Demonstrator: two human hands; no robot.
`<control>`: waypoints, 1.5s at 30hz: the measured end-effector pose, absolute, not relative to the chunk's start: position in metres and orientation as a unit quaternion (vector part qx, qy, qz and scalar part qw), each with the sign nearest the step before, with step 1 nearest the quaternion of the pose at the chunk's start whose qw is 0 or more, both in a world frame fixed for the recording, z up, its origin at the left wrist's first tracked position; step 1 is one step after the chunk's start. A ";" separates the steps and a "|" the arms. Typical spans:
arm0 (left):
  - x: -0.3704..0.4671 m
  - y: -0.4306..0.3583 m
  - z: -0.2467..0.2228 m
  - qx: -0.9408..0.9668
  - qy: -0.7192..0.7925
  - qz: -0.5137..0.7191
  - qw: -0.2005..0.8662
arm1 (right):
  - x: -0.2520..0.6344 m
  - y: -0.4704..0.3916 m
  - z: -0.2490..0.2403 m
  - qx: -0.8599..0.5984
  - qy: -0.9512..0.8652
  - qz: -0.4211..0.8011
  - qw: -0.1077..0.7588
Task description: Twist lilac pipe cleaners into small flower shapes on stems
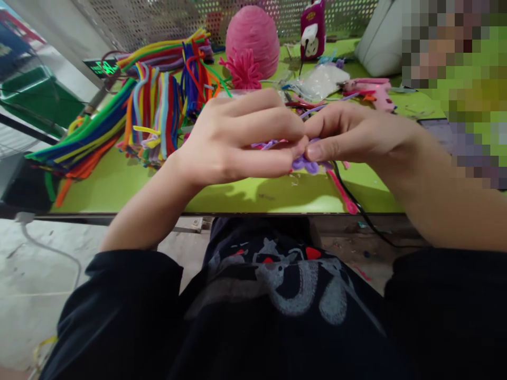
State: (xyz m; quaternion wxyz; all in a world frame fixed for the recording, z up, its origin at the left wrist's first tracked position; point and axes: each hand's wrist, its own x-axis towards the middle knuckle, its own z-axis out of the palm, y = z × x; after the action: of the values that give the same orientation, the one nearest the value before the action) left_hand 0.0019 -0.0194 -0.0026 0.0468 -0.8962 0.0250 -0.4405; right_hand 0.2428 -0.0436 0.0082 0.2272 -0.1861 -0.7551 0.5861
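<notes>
A small purple looped piece (306,164), like a flower of fuzzy stem, is pinched between the fingertips of both hands above the green table. My left hand (241,137) reaches in from the left, its fingers closed on the piece's left side. From the right, my right hand (348,132) presses its thumb and fingers on the same piece. Behind the fingers, purple and pink strands show in part. A pink fuzzy stem (343,191) slants down toward the table's front edge, its upper end near the piece.
Bundles of coloured fuzzy stems (152,111) lie at the left. Behind the hands are a pink ball (252,39), a pink pompom (244,71), a clear plastic bag (322,82) and a power socket (312,39). A black cable (366,219) crosses the table's front edge (277,214).
</notes>
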 end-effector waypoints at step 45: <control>0.037 -0.027 -0.027 -0.649 -0.149 -0.527 -0.528 | 0.225 -0.063 -0.004 -0.337 -0.651 0.468 0.494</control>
State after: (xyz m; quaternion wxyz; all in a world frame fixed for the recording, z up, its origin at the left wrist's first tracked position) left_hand 0.0365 -0.0266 -0.0267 -0.5281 -0.6491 -0.1492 -0.5268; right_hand 0.2247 -0.0627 -0.0037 0.4936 -0.3368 -0.6508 0.4684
